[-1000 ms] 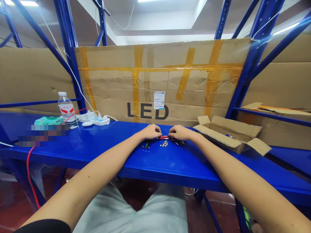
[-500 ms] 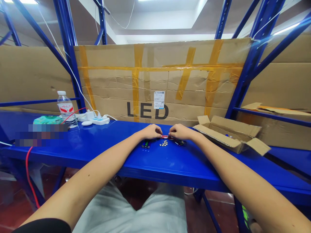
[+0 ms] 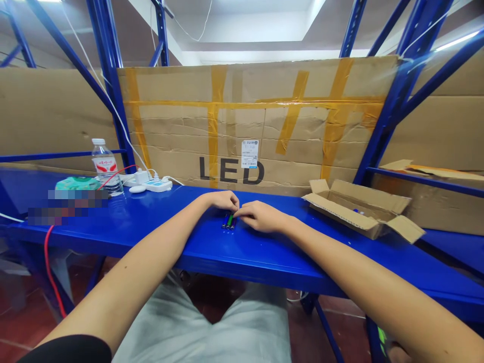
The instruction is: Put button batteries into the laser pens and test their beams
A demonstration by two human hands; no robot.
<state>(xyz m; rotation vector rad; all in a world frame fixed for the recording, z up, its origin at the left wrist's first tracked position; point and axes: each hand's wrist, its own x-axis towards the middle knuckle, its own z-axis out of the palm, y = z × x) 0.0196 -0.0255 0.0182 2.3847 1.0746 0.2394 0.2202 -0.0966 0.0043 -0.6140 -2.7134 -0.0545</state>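
On the blue metal shelf (image 3: 159, 227), my left hand (image 3: 223, 200) and my right hand (image 3: 259, 217) meet fingertip to fingertip. Just below the fingertips lie a few small pen-like cylinders (image 3: 229, 222), green and dark, side by side. My left hand's fingers curl down at the cylinders' far ends. My right hand lies low over the shelf with its fingers pressed together and pointing left at the cylinders. It covers the spot beneath it, and what either hand holds is hidden.
An open cardboard box (image 3: 363, 209) sits to the right on the shelf. At the left stand a water bottle (image 3: 106, 169), a tissue pack (image 3: 77, 184) and a white power strip (image 3: 157, 186) with a red cable. A large "LED" carton (image 3: 257, 126) stands behind.
Both hands have shifted left. The red cylinder held between them and the small silver discs on the shelf are no longer visible; my right hand now covers that spot.
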